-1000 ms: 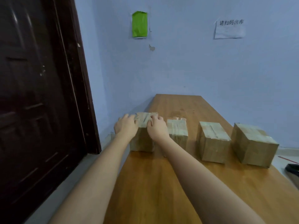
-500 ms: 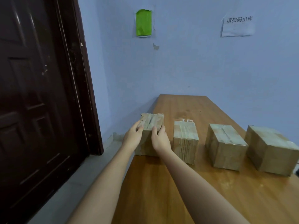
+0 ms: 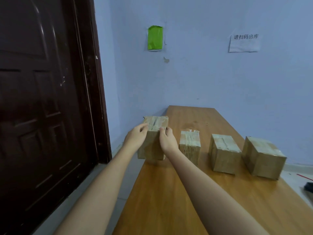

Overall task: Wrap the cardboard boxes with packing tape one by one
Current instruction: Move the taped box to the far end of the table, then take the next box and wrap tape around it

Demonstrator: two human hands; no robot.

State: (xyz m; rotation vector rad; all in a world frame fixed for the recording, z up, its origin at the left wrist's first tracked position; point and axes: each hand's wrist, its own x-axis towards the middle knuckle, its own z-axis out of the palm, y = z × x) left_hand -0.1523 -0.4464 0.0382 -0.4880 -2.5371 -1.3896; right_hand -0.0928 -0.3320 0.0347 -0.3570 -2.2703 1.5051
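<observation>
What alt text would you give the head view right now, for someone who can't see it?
Two bare hands, left hand and right hand, grip the leftmost cardboard box at the wooden table edge; three more taped boxes sit in a row to its right. A dark door stands left.

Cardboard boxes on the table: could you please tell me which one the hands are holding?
The leftmost box, at the table's left edge by the door: left hand and right hand grip its sides; the other three stand untouched.

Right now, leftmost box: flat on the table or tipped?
Tipped. The leftmost box leans away, held between the left hand and right hand; the other boxes sit flat.
</observation>
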